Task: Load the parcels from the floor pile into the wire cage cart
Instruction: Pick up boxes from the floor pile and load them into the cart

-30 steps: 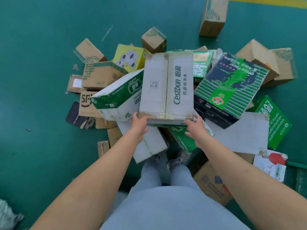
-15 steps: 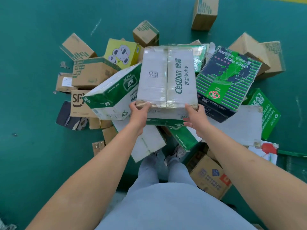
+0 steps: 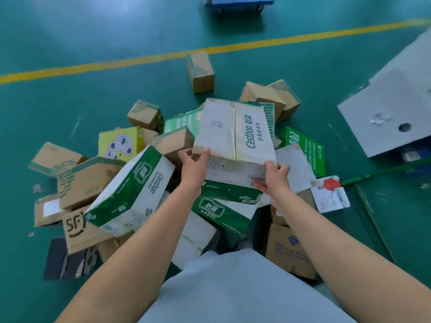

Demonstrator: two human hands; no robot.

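Note:
A white Cestbon carton (image 3: 233, 134) with green lettering is lifted above the floor pile. My left hand (image 3: 193, 166) grips its near left corner, thumb on top. My right hand (image 3: 272, 177) grips its near right corner from below and the side. Under it lies the pile: a green and white Cestbon carton (image 3: 133, 194) tilted at the left, a yellow box with a panda print (image 3: 120, 144), a brown SF box (image 3: 81, 229), and another green and white carton (image 3: 221, 208) beneath my hands. No wire cage cart is in view.
The green floor carries a yellow line (image 3: 163, 57) across the back. A lone brown box (image 3: 200, 72) stands beyond the pile. A grey flat panel (image 3: 394, 113) lies at the right, a blue object (image 3: 238, 3) at the top edge. Brown boxes (image 3: 268, 99) lie behind.
Both hands have raised the white carton higher off the pile. The camera has tilted up, bringing the yellow line, the grey panel and the blue object into view.

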